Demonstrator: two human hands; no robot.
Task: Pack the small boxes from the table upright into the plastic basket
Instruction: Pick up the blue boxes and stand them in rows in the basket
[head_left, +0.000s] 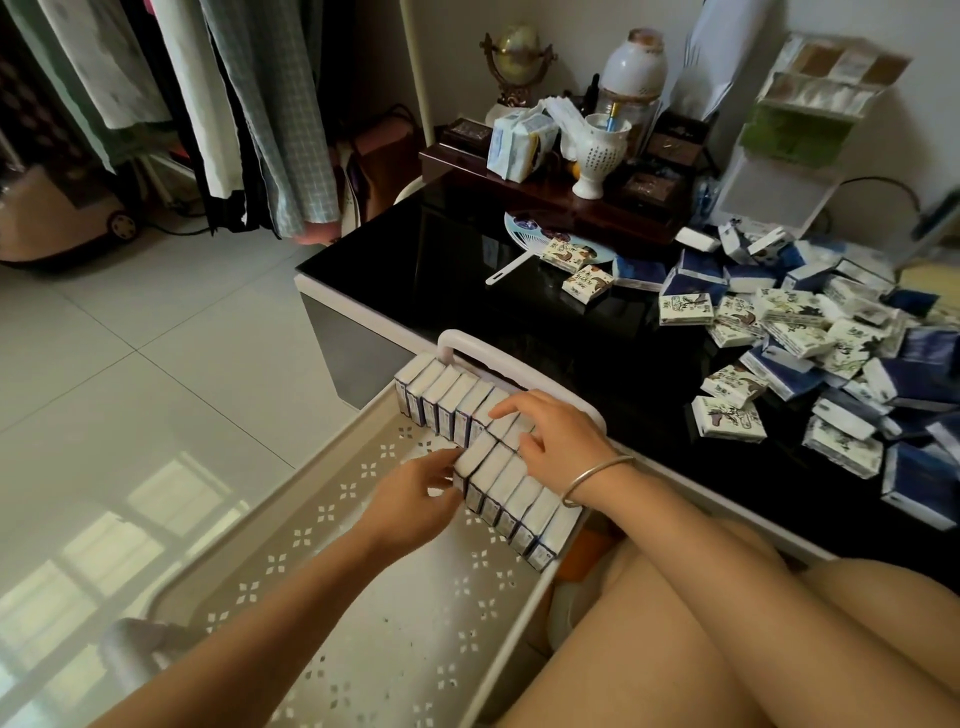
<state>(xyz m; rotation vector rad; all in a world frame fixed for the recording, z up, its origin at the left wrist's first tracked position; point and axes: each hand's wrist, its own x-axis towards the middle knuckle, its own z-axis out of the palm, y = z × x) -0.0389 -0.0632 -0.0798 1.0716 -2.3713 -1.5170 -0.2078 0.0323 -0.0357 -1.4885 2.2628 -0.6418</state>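
Dozens of small boxes (831, 358) lie heaped at the desk's (467, 291) right edge; one upright row (519, 499) lines the plastic basket's (291, 525) desk-side wall. The grip of my right hand (556, 441) is open, flat on the row; for my left hand (410, 501) I cannot tell. Uneven pressure could topple the unbraced row inward.

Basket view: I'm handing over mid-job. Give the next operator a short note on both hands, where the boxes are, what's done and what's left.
Left hand: fingertips at the side of the row of boxes; a grip cannot be told.
Right hand: fingers flat on top of the row, pressing it.
Done: one row stands upright along the table-side wall of the basket.
Left: most of the basket floor is bare; a large loose pile of boxes waits on the black table to the right.
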